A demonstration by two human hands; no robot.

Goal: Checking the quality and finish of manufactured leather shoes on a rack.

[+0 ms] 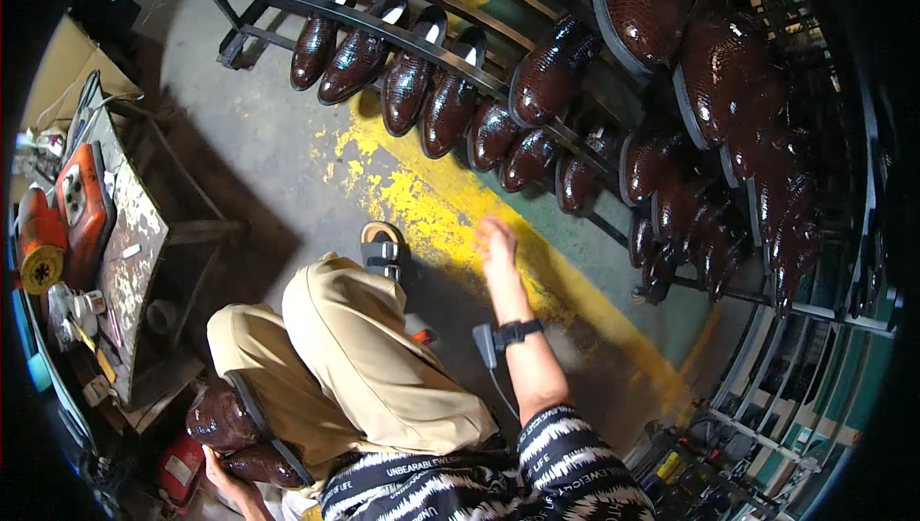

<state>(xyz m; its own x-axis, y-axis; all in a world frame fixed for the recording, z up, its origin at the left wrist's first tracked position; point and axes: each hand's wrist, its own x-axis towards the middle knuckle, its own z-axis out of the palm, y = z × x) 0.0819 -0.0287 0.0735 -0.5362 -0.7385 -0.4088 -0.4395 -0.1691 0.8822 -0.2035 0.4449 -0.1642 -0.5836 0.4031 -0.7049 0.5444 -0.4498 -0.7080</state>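
At the lower left, my left hand (218,471) is wrapped round a pair of glossy dark brown shoes (222,416) with a scale-like pattern. They are held beside my left thigh, their dark soles turned toward my leg. My right hand (495,241) reaches forward over the yellow floor stripe, apart from the shoe rack. It holds nothing and its fingers look loosely apart, though slightly blurred. Closest to it are brown shoes (447,111) of the same kind, lined up toe-down on the rack's lower rails (359,18).
More brown shoes (733,80) fill the higher rack levels at the right. On the left stands a worn workbench (144,262) carrying an orange case (81,200) and hand tools. A red box (180,468) lies by the left hand. A metal frame (776,435) stands lower right.
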